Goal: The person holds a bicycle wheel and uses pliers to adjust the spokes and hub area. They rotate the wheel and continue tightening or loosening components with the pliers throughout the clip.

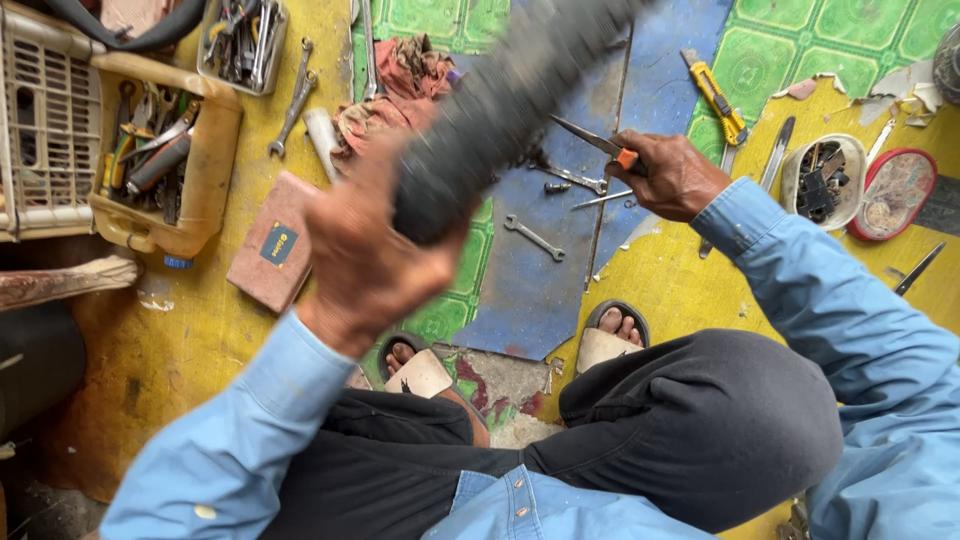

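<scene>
My left hand (365, 255) is raised close to the camera and grips the end of a thick dark rubber tube (500, 105), which is blurred and slants up to the right. My right hand (672, 175) reaches out over the floor and holds scissors with an orange grip (598, 145), their blades pointing left towards the tube. Both arms wear light blue sleeves. My feet in sandals (612, 335) rest on the floor below.
A cut yellow jug full of tools (215, 160) stands at the left by a white crate (45, 120). Wrenches (533, 237), a yellow utility knife (716, 97), a red rag (400, 80), a brown block (272, 243) and small bowls of parts (822, 180) lie around.
</scene>
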Demonstrator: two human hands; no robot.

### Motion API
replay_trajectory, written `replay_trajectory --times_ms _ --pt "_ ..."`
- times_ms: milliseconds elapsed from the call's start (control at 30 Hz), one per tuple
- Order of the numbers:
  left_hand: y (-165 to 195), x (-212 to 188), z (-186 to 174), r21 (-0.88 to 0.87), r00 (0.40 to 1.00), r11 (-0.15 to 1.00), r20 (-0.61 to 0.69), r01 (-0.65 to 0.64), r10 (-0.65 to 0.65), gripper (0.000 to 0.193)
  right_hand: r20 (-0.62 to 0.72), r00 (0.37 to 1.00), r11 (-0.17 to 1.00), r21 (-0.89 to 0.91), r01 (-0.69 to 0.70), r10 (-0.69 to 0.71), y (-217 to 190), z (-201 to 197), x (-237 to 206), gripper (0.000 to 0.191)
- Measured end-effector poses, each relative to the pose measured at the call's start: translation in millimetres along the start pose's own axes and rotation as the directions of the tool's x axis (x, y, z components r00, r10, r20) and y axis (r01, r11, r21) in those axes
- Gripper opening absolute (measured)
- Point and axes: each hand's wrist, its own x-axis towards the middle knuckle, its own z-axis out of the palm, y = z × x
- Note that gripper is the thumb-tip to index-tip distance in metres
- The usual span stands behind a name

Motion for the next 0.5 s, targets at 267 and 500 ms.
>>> replay_trajectory --times_ms 267,500 --pt "-36 37 3 -0.098 0.982 0.995 -0.19 0.0 -0.019 0.046 -0.168 0.959 0.973 0.015 -0.231 0.23 -7 -27 38 0.024" --pt "-43 61 15 0.068 0.989 0.994 -0.125 0.085 -0.076 0.055 -0.103 0.949 0.954 0.048 -0.295 0.299 -7 -6 59 0.02"
